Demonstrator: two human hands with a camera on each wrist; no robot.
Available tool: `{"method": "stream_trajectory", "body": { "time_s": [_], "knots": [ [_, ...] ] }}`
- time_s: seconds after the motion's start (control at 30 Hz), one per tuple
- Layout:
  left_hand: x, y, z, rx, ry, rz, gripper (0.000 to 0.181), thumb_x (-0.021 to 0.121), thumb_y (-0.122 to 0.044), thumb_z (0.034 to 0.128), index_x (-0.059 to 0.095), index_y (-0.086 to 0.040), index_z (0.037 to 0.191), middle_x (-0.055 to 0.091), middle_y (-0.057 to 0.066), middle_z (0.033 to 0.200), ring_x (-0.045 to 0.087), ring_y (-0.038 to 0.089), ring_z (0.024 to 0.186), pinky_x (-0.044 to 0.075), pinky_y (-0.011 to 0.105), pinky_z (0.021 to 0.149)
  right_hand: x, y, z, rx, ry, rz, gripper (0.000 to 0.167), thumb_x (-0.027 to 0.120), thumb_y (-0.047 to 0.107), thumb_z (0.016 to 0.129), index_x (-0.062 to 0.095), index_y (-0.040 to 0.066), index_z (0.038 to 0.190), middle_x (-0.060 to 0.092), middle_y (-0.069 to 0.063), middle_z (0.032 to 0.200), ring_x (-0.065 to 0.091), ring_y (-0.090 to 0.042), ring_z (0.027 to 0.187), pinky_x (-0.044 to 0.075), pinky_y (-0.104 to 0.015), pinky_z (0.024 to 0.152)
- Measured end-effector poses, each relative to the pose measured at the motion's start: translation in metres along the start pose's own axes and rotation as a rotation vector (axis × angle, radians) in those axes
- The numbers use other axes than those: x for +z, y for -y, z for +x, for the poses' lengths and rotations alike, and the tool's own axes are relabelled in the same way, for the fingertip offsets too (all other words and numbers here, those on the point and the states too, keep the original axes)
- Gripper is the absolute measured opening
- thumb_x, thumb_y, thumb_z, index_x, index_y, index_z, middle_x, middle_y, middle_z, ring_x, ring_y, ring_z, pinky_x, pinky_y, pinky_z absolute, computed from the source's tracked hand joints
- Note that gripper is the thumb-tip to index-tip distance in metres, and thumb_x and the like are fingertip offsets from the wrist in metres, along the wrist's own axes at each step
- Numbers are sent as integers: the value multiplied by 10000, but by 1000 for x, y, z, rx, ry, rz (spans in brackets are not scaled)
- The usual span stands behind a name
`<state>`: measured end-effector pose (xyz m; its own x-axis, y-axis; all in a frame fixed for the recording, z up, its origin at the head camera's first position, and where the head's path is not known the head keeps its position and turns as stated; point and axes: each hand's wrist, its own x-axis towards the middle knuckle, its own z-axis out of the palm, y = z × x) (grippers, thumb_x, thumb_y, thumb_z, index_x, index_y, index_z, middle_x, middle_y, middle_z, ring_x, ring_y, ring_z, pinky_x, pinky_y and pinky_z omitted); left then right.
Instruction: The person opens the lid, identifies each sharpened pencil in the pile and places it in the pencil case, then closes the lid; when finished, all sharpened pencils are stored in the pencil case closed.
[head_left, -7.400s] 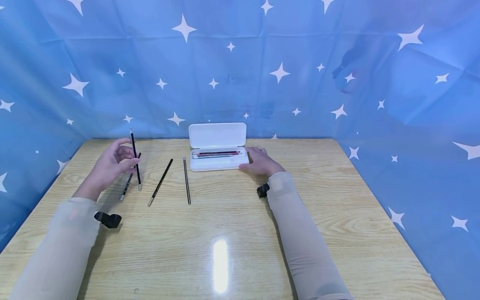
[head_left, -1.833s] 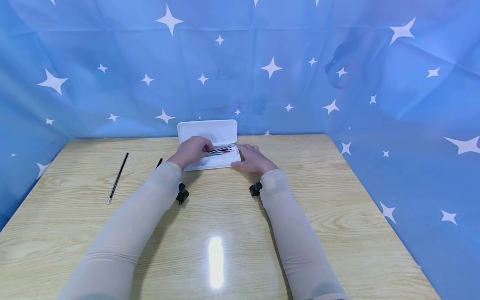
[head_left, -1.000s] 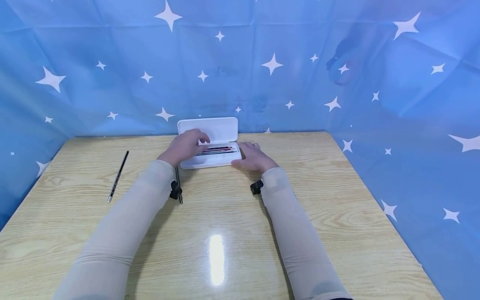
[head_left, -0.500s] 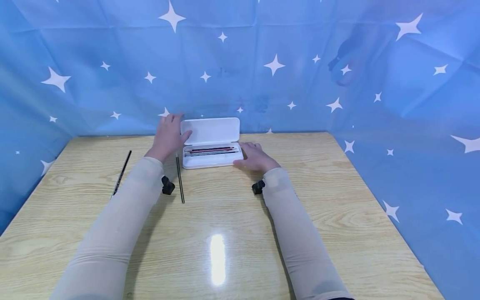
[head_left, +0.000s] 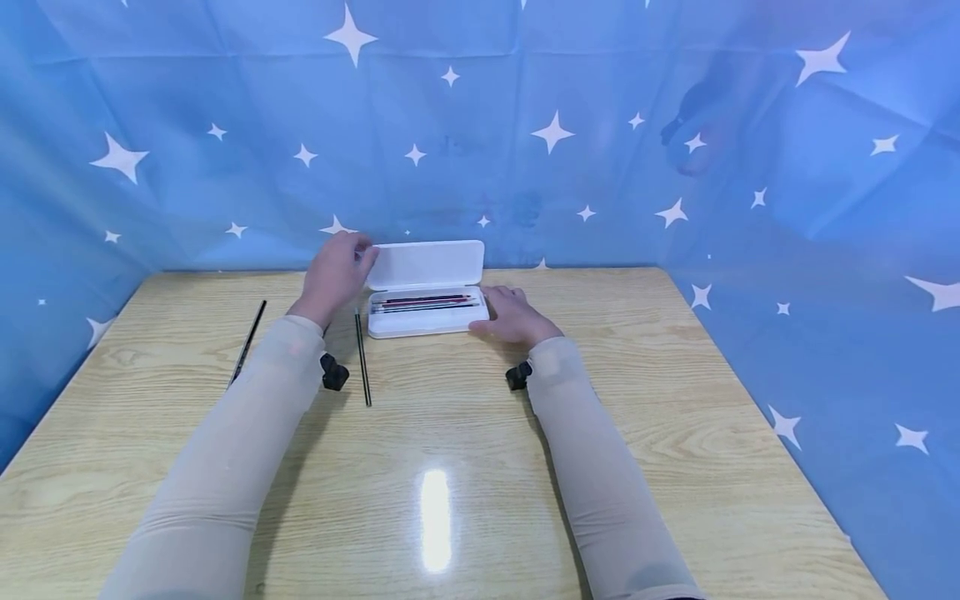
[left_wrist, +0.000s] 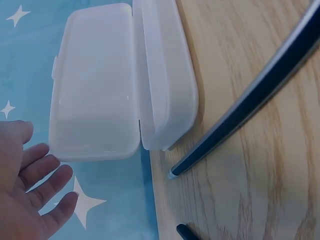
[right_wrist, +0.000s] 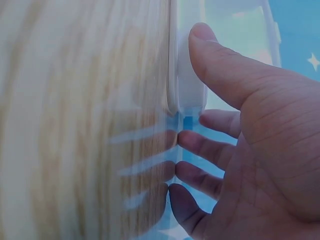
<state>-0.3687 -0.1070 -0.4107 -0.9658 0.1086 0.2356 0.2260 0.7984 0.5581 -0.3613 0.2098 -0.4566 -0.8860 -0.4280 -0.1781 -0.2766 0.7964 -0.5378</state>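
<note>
A white pencil case [head_left: 431,326] lies with its lid [head_left: 427,265] raised at the back of the table, several pencils [head_left: 423,303] lying lengthwise inside. My left hand [head_left: 332,275] is at the lid's left edge, fingers loosely bent and holding nothing; in the left wrist view its fingertips are close to the lid's corner, contact unclear. Around the case's right end, my right hand [head_left: 513,317] steadies it, thumb at the front wall and fingers beside the end. A dark striped pencil [head_left: 363,358] lies just left of the case. Farther left is another dark pencil [head_left: 248,342], partly behind my sleeve.
A dark pencil end [left_wrist: 187,232] shows at the bottom of the left wrist view; in the head view my left arm hides that spot. A blue star-patterned curtain [head_left: 480,125] hangs behind the wooden table [head_left: 570,467].
Earlier my left hand held a pencil upright at the left, then laid a pencil in the case. It has let go and moved left to the lid's edge. My right hand has stayed at the case.
</note>
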Motion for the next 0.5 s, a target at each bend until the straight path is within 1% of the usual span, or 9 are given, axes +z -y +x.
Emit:
{"method": "stream_trajectory", "body": {
  "time_s": [0.1,0.17,0.23,0.3,0.37,0.43,0.5],
  "knots": [
    [-1,-2,-1,3,-15,-5,420,498,-328,1082,618,10,1301,597,180,1192,586,342,1074,503,506,911,-1,0,0,11,7,-7,848,647,462,983,207,137,1632,225,-124,1656,126,-377,1505,206,-555,1206],
    [-2,-4,-3,8,-20,-8,374,527,-307,1073,668,8,1219,621,168,1099,597,328,957,510,480,816,-1,0,-1,20,10,-13,854,641,472,984,198,136,1633,211,-120,1662,109,-376,1513,195,-555,1211],
    [-3,-5,-5,14,-20,-4,321,565,-286,1060,715,-6,1105,630,149,996,574,306,843,484,441,723,-1,1,-2,24,12,-15,859,640,470,985,193,126,1633,199,-124,1666,94,-378,1518,188,-559,1212],
    [-3,-5,-7,20,-17,-6,283,601,-272,1044,729,-22,1011,624,130,911,538,285,760,440,408,653,-1,1,-2,28,12,-14,863,643,469,984,193,120,1633,192,-125,1668,87,-377,1520,185,-561,1213],
    [-4,-5,-10,16,-2,-8,283,620,-285,1034,717,-34,949,605,124,864,503,280,722,398,391,621,-1,1,-2,28,11,-13,862,646,461,984,197,111,1631,191,-128,1668,89,-378,1519,187,-562,1212],
    [-6,-3,-13,3,21,-19,282,626,-305,1029,710,-45,958,619,122,892,514,272,750,400,388,634,-1,1,-2,29,11,-7,859,647,457,984,201,109,1630,191,-126,1669,87,-376,1521,189,-561,1213],
    [-7,-1,-15,-15,54,-38,291,622,-328,1028,711,-53,996,650,129,945,553,273,805,428,400,668,-1,1,-2,32,14,-3,860,645,461,984,199,113,1631,185,-122,1672,80,-372,1525,189,-559,1214]
  ]
}}
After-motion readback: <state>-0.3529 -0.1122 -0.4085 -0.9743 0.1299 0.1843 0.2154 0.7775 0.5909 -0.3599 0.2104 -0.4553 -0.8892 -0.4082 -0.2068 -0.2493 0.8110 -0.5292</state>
